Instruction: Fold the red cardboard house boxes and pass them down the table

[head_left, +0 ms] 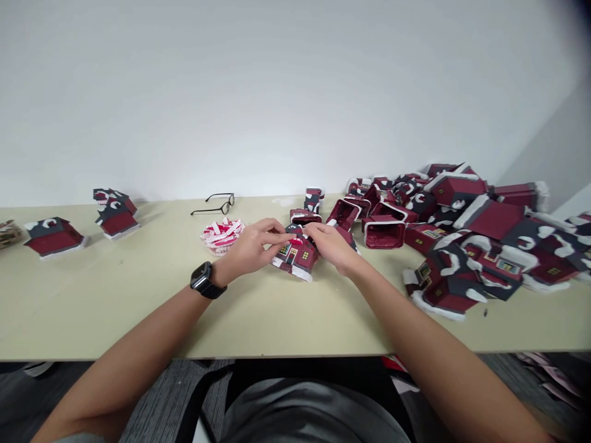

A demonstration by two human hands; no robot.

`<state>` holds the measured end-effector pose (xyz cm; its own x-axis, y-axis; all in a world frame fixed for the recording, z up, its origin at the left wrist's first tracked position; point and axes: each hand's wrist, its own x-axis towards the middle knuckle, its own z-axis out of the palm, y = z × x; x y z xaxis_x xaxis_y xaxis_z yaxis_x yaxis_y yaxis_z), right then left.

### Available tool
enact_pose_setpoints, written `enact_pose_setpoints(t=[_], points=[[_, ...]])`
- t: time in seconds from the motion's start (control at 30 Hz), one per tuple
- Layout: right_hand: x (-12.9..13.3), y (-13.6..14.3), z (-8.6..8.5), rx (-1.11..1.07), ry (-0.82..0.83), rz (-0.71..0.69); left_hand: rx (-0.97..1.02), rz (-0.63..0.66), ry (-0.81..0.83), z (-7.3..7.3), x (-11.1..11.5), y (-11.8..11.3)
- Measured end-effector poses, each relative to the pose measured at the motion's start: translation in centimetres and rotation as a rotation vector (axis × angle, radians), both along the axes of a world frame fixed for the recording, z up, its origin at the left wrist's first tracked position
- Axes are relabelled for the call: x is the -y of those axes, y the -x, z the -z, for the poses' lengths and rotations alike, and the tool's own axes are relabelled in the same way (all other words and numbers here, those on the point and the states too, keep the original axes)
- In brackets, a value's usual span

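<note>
Between my two hands sits a small dark-red model house (299,261) with yellow windows and a white snowy base, tilted on the table. My left hand (253,247), with a black watch on its wrist, pinches at a small red piece (296,241) by the roof edge. On the house's right side my right hand (331,246) is closed, gripping it near the roof; part of the house is hidden behind these fingers. Left of it, close to my left hand, stands a clear bowl (218,248) full of red and white strips.
A large heap of similar model houses (494,221) covers the right side, with several lying open-end out, such as one hollow house (385,234). At the left stand a snowy-roofed house (54,237) and a stacked pair (116,215). Black glasses (225,208) lie behind the bowl.
</note>
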<state>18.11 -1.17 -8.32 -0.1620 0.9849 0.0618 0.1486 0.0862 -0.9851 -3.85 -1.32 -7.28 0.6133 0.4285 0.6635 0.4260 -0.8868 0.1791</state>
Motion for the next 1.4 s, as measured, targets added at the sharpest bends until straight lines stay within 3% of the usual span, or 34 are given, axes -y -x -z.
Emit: enact_pose_setpoints(t=[0.4, 0.6, 0.77, 0.9, 1.03, 1.13, 1.27, 1.4], points=[[-0.6, -0.1, 1.0, 0.013, 0.001, -0.037, -0.194, -0.022, -0.122, -0.5, 0.0, 0.4], [-0.6, 0.0, 1.1, 0.039, -0.081, -0.058, -0.333, -0.037, -0.283, -0.5, -0.1, 0.7], [-0.3, 0.0, 0.8, 0.092, -0.137, -0.036, -0.294, -0.002, -0.283, -0.1, -0.2, 0.7], [-0.3, 0.0, 0.8, 0.138, -0.216, -0.037, -0.009, -0.013, -0.044, 0.6, -0.3, 0.3], [-0.5, -0.1, 1.1, 0.161, -0.361, -0.011, 0.273, -0.107, 0.241, 1.8, -1.0, -0.1], [-0.6, -0.3, 1.3, 0.142, -0.383, -0.060, 0.417, -0.054, 0.433, 2.6, -1.7, -0.1], [-0.3, -0.6, 1.4, 0.146, -0.370, -0.202, 0.359, 0.109, 0.788, 2.5, -1.9, 0.3], [-0.1, -0.5, 1.5, 0.184, -0.376, -0.228, 0.314, 0.151, 0.953, 1.7, -1.4, 0.7]])
